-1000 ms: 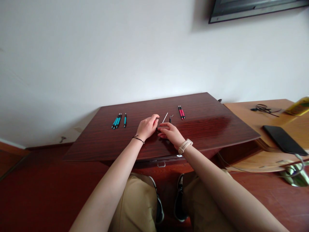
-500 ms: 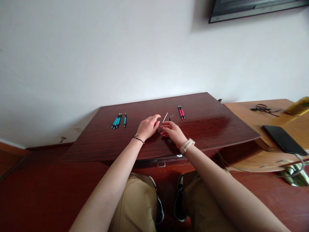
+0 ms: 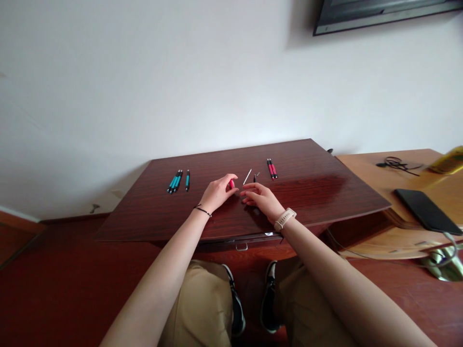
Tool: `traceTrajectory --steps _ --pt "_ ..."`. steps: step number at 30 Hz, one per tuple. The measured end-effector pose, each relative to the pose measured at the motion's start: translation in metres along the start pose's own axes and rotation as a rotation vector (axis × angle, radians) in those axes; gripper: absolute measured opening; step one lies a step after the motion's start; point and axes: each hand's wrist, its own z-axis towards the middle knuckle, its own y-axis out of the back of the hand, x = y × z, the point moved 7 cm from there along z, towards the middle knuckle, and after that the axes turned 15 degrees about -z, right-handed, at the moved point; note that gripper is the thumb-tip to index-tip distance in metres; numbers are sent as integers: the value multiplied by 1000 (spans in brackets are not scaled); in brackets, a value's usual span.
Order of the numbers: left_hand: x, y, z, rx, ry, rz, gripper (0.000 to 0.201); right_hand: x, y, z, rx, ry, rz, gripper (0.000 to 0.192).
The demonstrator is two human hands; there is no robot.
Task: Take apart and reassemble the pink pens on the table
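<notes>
Over the middle of the dark wooden table, my left hand (image 3: 218,191) is closed around a pink pen barrel (image 3: 232,183), which shows between thumb and fingers. Just to its right hovers my right hand (image 3: 263,198), fingers loosely apart and nothing seen in them. Beyond the right fingertips lie a thin white ink refill (image 3: 247,176), a small black pen tip (image 3: 254,178) and a tiny piece that looks like a spring (image 3: 257,174). Two pink-and-black pens (image 3: 272,169) rest farther right. Several blue-and-black pens (image 3: 174,181) lie to the left, with one blue pen (image 3: 187,180) a little apart.
The dark table (image 3: 144,212) stands against a white wall. To the right, a lighter wooden desk (image 3: 376,188) holds a black tablet-like device (image 3: 427,210), a coiled black cable (image 3: 396,164) and a yellow package (image 3: 448,160). A screen (image 3: 387,14) hangs above.
My left hand has shifted slightly left, away from my right hand, and more of the pink barrel shows. The right hand has barely moved; the pens lie as before.
</notes>
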Motion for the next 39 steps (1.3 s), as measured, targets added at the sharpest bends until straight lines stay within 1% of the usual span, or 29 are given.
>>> traceTrajectory --steps 6,9,16,22,24,28,30,34,36,39 --pt "9 -3 -2 10 79 -75 56 0 0 -1 3 -6 9 20" --pt "11 -4 -2 19 106 -99 62 1 -1 -1 25 3 15 21" --pt "17 -5 -3 28 178 -177 63 -3 4 1 32 23 9 25" --pt "20 -8 -2 44 178 -207 64 -3 6 -1 36 49 -1 30" --pt "22 -8 -2 40 173 -203 65 0 11 0 -9 88 -22 29" --pt "23 -9 -2 46 165 -193 68 10 35 0 -185 188 -56 28" --pt "23 -9 -2 55 161 -188 68 12 47 1 -258 194 -58 29" --pt "23 -10 -2 61 154 -175 69 11 64 2 -336 202 -97 33" --pt "24 -12 -2 66 157 -174 71 11 69 3 -380 227 -177 34" --pt "25 -14 -3 64 166 -180 75 9 72 7 -434 258 -373 39"
